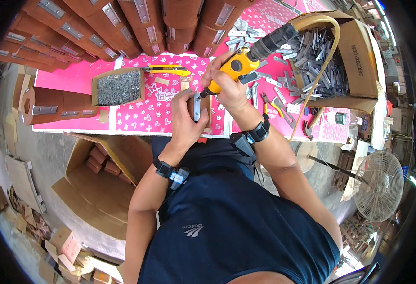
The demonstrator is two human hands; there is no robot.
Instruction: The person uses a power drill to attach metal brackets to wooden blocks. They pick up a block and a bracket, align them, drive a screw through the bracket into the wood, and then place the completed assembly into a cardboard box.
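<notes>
My right hand (230, 91) is wrapped round the grip of a yellow and black power screwdriver (238, 66). Its tip points down and to the left, at the far end of a small metal plate (197, 110). This plate lies on a brown block (205, 116), which my left hand (184, 120) grips at the table's near edge, thumb on the near side and fingers on the far side. Left of my hands, a shallow cardboard box (142, 90) holds many small screws. A yellow utility knife (172, 71) lies beyond it.
Brown columns with metal plates (143, 10) line the far left; another (56, 106) lies nearer. At right, a cardboard box (359, 52) holds metal plates beside pliers (273, 105) and a hammer (313, 124). A tan hose (322, 66) loops there. An open carton (94, 189) and fan (378, 186) stand below.
</notes>
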